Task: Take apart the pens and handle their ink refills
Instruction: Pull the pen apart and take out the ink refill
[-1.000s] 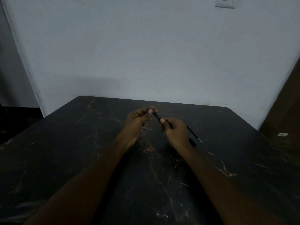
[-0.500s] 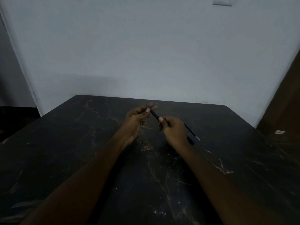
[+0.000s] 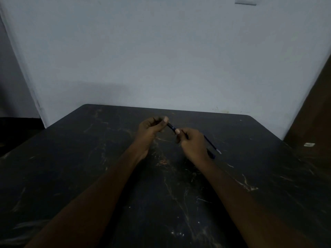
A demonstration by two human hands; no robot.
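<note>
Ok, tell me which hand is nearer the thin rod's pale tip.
Right. The right hand is just left of the pale tip; the left hand is farther left, beyond the pen both hands pinch.

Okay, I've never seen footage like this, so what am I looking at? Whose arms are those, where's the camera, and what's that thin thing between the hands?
There is no machine here. These are a person's two bare arms, filmed by one camera worn on their head that looks forward and down. That is why the arms seem to reach out from under you.

The left hand and right hand each pinch one thin dark pen between them, above a dark, scuffed table.

A thin rod with a pale tip sticks out past the right hand. The picture is too dim to tell whether it is part of that pen or a separate piece.

Behind the table is a pale wall.
</note>
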